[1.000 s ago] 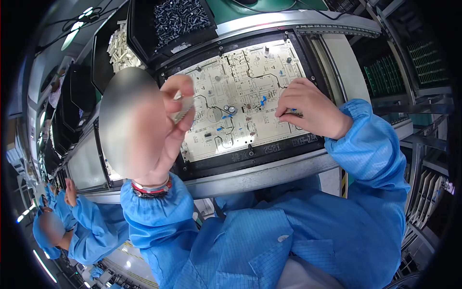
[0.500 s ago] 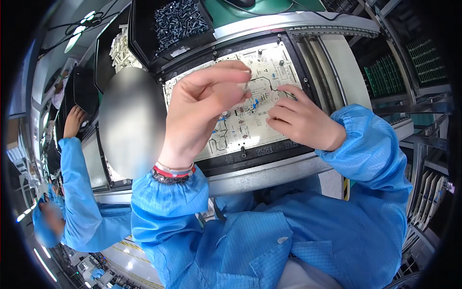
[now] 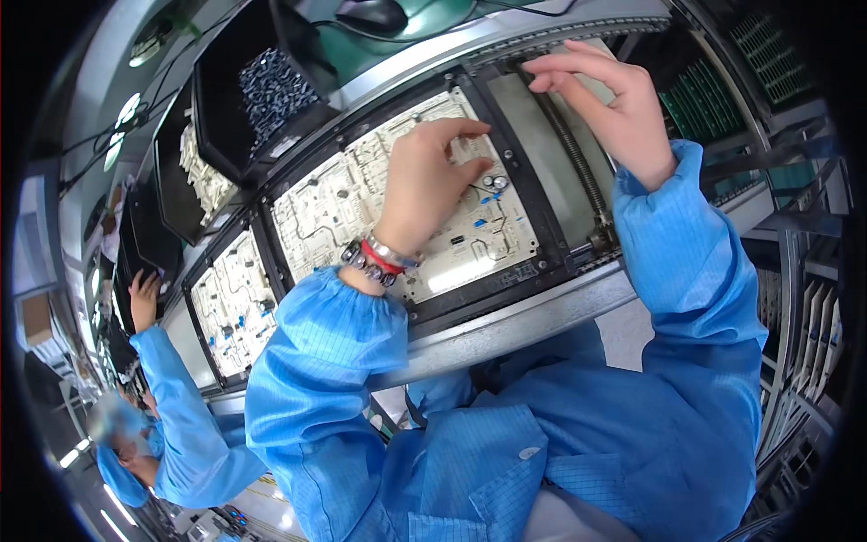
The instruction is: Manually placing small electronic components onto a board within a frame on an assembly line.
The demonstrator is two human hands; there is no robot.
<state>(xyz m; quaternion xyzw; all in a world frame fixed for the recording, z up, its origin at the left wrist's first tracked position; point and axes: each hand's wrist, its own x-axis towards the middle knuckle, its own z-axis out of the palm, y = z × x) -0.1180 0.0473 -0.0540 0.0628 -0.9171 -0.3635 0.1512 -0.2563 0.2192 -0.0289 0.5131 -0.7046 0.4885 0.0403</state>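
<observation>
A pale printed circuit board (image 3: 312,212) with small blue, black and silver parts lies in a black frame (image 3: 542,212). Over its right half is my left hand (image 3: 424,176), palm down, with thumb and forefinger apart and no piece visible between them. Two silver round capacitors (image 3: 494,182) stand on the board just beyond the thumb. My right hand (image 3: 614,99) is raised off the board, above the rail to its right. Its thumb and forefinger come together in a pinch; anything between them is too small to make out.
A black bin of dark blue parts (image 3: 271,95) and one of white parts (image 3: 203,176) stand behind the frame. A second board (image 3: 237,307) lies to the left. A co-worker's hand (image 3: 143,300) is at a far-left bin. A metal rail (image 3: 506,316) edges the front.
My left hand has opened from a pinch on a small pale piece and lowered toward the board. My right hand has risen up and right, off the board. The view has shifted.
</observation>
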